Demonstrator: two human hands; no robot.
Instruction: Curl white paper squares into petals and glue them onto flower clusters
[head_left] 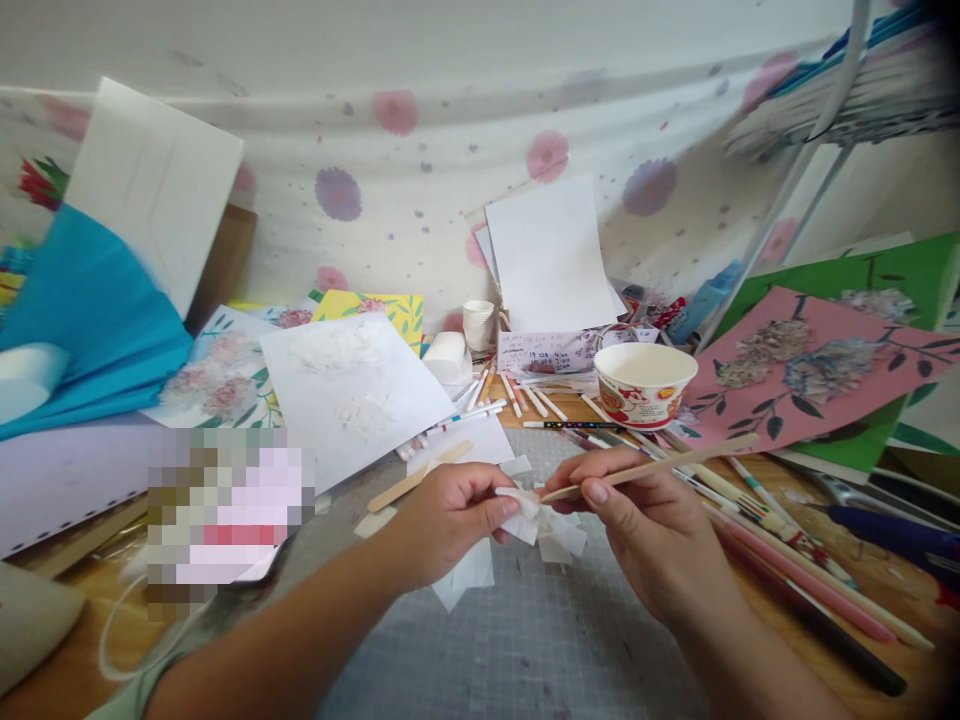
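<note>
Over the grey gridded mat point(555, 620), my left hand point(457, 520) pinches a small piece of white tissue paper point(519, 512) between thumb and fingers. My right hand point(637, 515) grips a thin wooden stick point(675, 460), slanting up to the right. The stick's left tip touches or nearly touches the tissue; which one I cannot tell. More white paper squares point(562, 535) lie on the mat beneath and between both hands. Left of them, a flat wooden craft stick point(420, 478) rests near a white sheet.
A paper bowl point(645, 385) stands behind my right hand. Pens and brushes point(810, 570) spread along the right side. A white sheet with pale tufts point(352, 390) lies at left. Flower pictures, including a pink one point(810, 370), lean at right. A pixelated object point(225, 520) sits at left.
</note>
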